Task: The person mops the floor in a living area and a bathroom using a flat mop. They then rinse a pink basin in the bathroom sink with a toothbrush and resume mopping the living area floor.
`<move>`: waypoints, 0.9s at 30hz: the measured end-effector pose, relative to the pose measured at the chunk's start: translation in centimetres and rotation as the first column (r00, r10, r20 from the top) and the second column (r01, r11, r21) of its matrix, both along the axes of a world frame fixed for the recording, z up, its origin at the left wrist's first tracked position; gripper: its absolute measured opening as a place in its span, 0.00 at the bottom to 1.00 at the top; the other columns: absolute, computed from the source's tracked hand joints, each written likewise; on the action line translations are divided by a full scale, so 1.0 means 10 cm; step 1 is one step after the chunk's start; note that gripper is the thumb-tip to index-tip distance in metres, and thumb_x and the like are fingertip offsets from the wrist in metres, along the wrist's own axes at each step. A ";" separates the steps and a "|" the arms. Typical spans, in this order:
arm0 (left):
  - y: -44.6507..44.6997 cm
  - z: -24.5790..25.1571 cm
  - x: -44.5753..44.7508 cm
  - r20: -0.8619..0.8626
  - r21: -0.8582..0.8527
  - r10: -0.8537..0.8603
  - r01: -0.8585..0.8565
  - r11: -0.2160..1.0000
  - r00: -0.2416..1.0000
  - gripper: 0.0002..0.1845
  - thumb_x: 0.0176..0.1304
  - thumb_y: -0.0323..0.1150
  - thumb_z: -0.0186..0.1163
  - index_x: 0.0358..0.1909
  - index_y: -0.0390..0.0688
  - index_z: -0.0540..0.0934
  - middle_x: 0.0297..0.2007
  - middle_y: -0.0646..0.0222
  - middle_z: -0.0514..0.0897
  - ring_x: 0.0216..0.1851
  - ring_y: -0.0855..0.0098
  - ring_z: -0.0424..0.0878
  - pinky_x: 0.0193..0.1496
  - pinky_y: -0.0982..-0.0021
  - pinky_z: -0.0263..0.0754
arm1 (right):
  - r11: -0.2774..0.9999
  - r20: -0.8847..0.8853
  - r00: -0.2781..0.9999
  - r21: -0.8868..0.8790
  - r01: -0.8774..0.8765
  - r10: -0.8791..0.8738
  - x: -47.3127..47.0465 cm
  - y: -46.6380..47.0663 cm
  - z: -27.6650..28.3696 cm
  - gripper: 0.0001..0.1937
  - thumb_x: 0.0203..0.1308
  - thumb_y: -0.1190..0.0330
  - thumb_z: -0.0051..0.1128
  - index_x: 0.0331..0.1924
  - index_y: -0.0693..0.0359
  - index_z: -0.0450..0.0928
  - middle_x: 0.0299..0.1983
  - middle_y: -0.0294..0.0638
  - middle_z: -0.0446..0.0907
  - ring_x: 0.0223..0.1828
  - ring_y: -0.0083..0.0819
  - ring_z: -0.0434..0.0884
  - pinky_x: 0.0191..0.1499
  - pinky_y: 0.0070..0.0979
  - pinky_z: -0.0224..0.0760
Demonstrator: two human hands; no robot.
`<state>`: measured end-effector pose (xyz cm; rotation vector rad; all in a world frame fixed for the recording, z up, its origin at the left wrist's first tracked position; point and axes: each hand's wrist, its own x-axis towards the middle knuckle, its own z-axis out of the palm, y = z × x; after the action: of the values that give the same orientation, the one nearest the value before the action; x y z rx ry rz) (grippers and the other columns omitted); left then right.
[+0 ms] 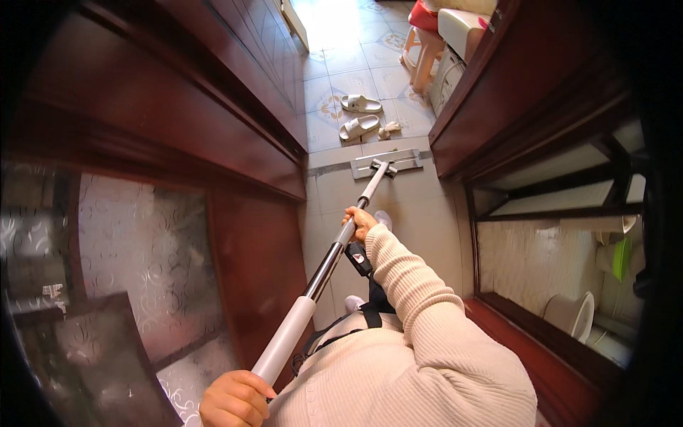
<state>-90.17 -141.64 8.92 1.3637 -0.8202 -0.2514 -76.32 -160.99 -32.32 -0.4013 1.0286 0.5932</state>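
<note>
A flat mop with a white and chrome pole (324,269) runs slantwise from the lower left up to the middle of the view. At the pole's upper end my left hand (235,399) is wrapped around the white grip. Further down, my right hand (364,221) holds the middle of the pole, its arm in a cream ribbed sleeve. The rectangular grey mop head (405,161) rests flat on the tiles, across a dark strip at the doorway. Any mop pad beneath it is hidden.
Two white slide sandals (358,128) lie just beyond the mop head, beside a crumpled pale scrap (389,129). Dark red door panels (256,91) flank the passage. A plastic stool (424,58) stands at the far right. Through the right-hand opening shows a white toilet bowl (573,317).
</note>
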 end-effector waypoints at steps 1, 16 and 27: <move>-0.11 -0.02 0.17 -0.012 0.006 0.030 -0.029 1.000 0.999 0.21 0.55 0.43 0.52 0.08 0.47 0.67 0.11 0.74 0.70 0.16 0.72 0.70 0.37 0.63 0.70 | 1.000 -0.002 1.000 -0.004 -0.001 0.001 0.21 -0.09 -0.02 0.07 0.55 0.69 0.50 0.32 0.59 0.64 0.22 0.36 0.68 0.21 0.29 0.71 0.26 0.28 0.71; -0.43 0.35 1.28 0.058 -0.052 0.309 -0.306 0.951 0.949 0.20 0.58 0.44 0.49 0.10 0.49 0.67 0.08 0.77 0.68 0.12 0.76 0.68 0.28 0.70 0.66 | 0.965 0.041 0.973 -0.145 -0.220 0.228 1.45 -0.45 0.72 0.13 0.59 0.57 0.50 0.40 0.56 0.68 0.25 0.34 0.72 0.27 0.29 0.73 0.34 0.35 0.72; 0.47 0.53 0.98 0.176 -0.149 0.150 -0.124 0.981 0.973 0.19 0.58 0.46 0.50 0.12 0.50 0.65 0.10 0.78 0.70 0.15 0.80 0.73 0.26 0.78 0.70 | 0.985 0.064 0.983 -0.011 -0.172 0.172 0.33 0.32 0.88 0.10 0.61 0.57 0.46 0.36 0.52 0.67 0.28 0.30 0.73 0.29 0.23 0.74 0.29 0.24 0.71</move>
<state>-80.35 -136.96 14.26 1.3210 -0.8777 0.0419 -73.04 -157.84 -23.55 -0.5144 0.9396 0.7279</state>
